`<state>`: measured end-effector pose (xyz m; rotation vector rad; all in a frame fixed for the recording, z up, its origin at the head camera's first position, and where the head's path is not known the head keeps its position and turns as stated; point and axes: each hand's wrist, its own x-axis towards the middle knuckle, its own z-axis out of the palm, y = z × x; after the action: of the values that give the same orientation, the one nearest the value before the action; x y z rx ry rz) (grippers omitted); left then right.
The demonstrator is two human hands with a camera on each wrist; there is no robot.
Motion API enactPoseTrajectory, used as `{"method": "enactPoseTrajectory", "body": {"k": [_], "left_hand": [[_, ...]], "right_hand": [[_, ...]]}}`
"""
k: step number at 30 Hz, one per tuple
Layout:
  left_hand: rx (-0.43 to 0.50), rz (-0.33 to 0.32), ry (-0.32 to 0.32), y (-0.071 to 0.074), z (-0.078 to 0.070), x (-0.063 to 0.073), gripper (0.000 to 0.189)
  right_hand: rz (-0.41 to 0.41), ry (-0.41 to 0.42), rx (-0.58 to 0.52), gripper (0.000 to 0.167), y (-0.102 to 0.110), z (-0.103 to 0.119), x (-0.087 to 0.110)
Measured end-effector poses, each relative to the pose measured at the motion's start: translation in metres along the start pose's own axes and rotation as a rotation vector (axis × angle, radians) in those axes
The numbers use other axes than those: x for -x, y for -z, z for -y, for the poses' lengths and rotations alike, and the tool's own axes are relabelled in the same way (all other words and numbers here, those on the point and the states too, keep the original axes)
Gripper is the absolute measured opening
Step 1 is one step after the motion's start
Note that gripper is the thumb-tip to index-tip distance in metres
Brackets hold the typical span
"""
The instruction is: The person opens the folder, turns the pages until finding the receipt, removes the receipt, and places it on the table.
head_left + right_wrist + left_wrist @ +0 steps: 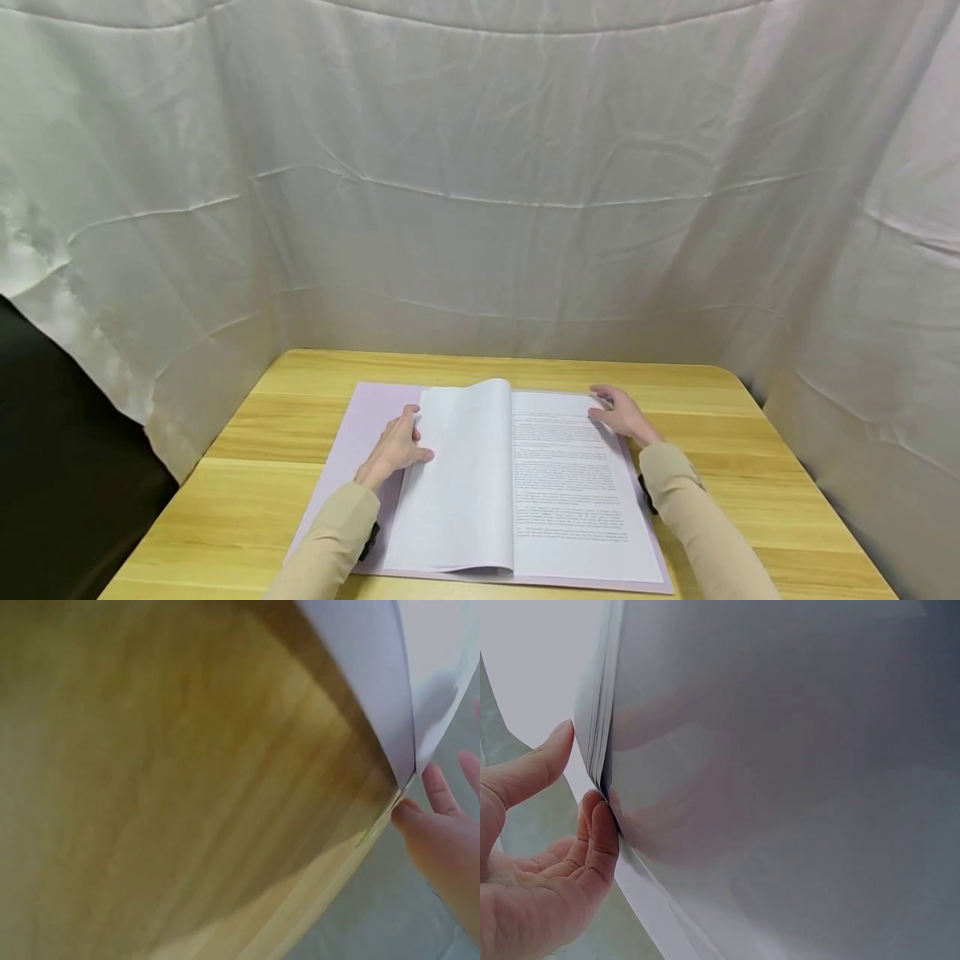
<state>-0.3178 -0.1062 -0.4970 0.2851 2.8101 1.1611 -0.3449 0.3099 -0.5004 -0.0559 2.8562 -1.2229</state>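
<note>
A folder with a pale purple cover (337, 483) lies spread flat, filled with white pages. Its left side carries blank-looking turned pages (457, 475) that bulge near the middle fold; on the right is a page of printed text (570, 492). My left hand (393, 450) touches the outer edge of the turned pages, thumb over the page. In the left wrist view, several layered page edges (600, 712) run between thumb and bent fingers. My right hand (622, 415) rests at the upper right corner of the printed page, thumb and fingers apart around the corner (415, 769).
The folder lies on a light wooden table (255, 433) with rounded far corners, close to its near edge. Grey-white cloth (525, 250) hangs behind the table and at both sides. Something black (67, 450) shows at the left, below the cloth.
</note>
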Motion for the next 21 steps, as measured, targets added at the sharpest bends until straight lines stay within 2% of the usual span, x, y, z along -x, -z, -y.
{"method": "enactPoseTrajectory", "body": {"k": [7,21], "left_hand": [[0.012,0.002,0.006,0.0003,-0.0026,0.0011,0.085],[0.008,0.006,0.005,-0.0007,-0.0016,0.0008,0.086]], "right_hand": [[-0.015,0.010,0.045,0.057,0.0019,0.0006,-0.0025],[-0.199,0.069,0.061,0.047,0.0048,0.0006,-0.0056]]}}
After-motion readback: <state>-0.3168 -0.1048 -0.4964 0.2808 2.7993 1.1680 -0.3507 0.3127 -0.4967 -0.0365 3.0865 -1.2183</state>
